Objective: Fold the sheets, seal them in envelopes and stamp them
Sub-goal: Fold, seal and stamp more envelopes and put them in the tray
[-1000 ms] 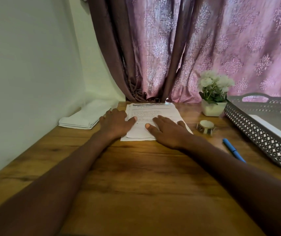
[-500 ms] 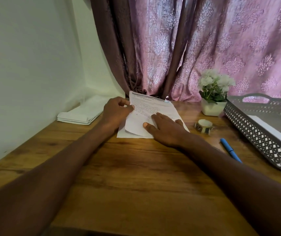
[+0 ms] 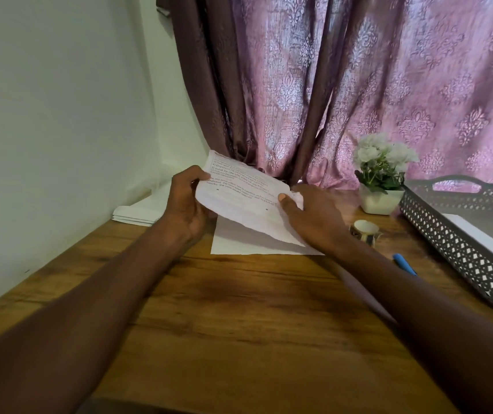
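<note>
The task is judged to be at its very start: the top printed sheet (image 3: 239, 201) is held lifted off the stack of sheets (image 3: 248, 245) that lies on the tabletop (image 3: 239, 309), and no crease is yet seen in it. The sheet's left edge is gripped by the left hand (image 3: 187, 204), whose fingers are curled round it, while its right edge is pinched under the thumb of the right hand (image 3: 314, 218) — the near part of the paper sags towards the stack and the far part is raised towards the curtain (image 3: 359, 85). A pile of what may be envelopes (image 3: 137, 212) is seen by the wall at the left, untouched; none is sealed or stamped as far as can be told, and no stamp can be made out. A roll of tape (image 3: 364, 230), a blue pen (image 3: 404, 264), a potted plant (image 3: 381, 174) and a perforated tray (image 3: 448, 234) holding white paper are set to the right. So folding, inserting, sealing and stamping are all judged to be left. Against the frame half a second earlier, the sheet — then only peeled up at its left edge, with the right hand pressed flat on it — is now raised clear of the stack and held in both hands
</note>
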A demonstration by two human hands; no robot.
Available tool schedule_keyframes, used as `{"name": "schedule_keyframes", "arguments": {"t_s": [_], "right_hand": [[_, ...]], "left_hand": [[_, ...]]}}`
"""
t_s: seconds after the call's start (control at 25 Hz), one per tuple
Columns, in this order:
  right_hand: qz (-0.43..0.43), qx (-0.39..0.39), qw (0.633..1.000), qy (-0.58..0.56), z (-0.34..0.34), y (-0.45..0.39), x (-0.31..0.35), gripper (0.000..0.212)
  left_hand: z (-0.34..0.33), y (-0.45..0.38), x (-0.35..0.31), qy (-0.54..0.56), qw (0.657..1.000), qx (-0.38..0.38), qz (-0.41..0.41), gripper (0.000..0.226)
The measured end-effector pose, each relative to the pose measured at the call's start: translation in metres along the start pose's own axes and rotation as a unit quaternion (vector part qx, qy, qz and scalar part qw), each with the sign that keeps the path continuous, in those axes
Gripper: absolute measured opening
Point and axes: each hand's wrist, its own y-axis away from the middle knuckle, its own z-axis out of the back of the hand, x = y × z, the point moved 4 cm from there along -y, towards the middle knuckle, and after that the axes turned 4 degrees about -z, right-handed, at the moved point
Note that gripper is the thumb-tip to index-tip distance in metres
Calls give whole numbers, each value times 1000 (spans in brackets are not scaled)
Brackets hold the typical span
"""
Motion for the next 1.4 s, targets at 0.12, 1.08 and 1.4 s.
{"name": "schedule_keyframes", "arguments": {"t_s": [0.12, 1.08, 1.4], "right_hand": [[-65, -9, 990, -123, 8, -2, -5, 57], [-235, 69, 803, -543, 0, -16, -34, 36], [-232, 78, 819, -520, -1, -17, -37, 44]], "left_hand": [[0, 4, -7, 17, 1000, 0, -8, 28], [14, -2, 1, -166, 986, -7, -27, 38], [17, -5, 0, -193, 981, 7, -18, 37]]}}
